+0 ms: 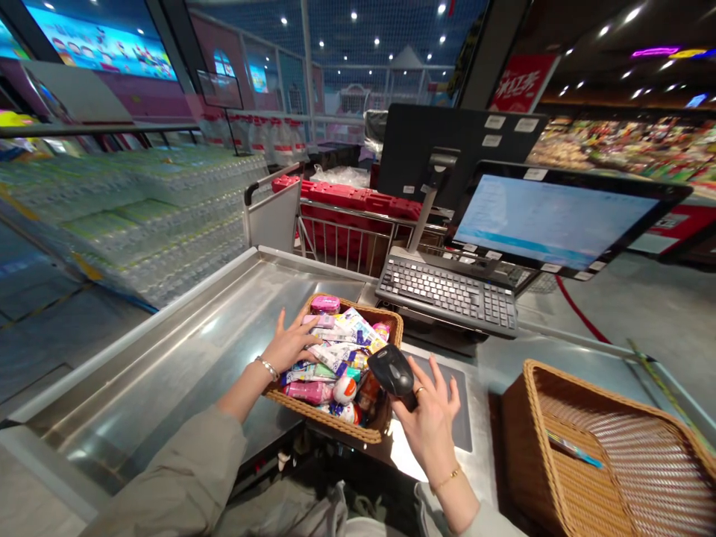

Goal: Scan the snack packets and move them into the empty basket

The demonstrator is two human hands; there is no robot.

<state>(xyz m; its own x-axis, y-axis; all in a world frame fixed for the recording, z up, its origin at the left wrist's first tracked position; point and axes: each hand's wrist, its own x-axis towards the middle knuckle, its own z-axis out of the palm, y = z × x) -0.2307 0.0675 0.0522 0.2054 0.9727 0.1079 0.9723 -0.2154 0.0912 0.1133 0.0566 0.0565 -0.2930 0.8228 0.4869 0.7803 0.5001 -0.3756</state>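
Observation:
A wicker basket [358, 431] full of small packaged goods stands on the metal counter in front of me. Over its left side my left hand [291, 341] rests with fingers spread on the packets, touching a pink box [318, 321]; whether it grips one I cannot see. My right hand [428, 418] holds a black barcode scanner [393, 371] just above the basket's right edge, some of its fingers stretched out. Among the goods are a red-and-white egg-shaped item [344, 390], a pink packet [307, 391] and a pink case [325, 304].
A second wicker basket [540, 440] with a thin blue packaged item [574, 450] inside stands at the right. Behind the goods are a keyboard [447, 291] and a lit monitor [553, 216]. The metal counter [184, 358] extends left; a shopping cart [341, 239] stands beyond.

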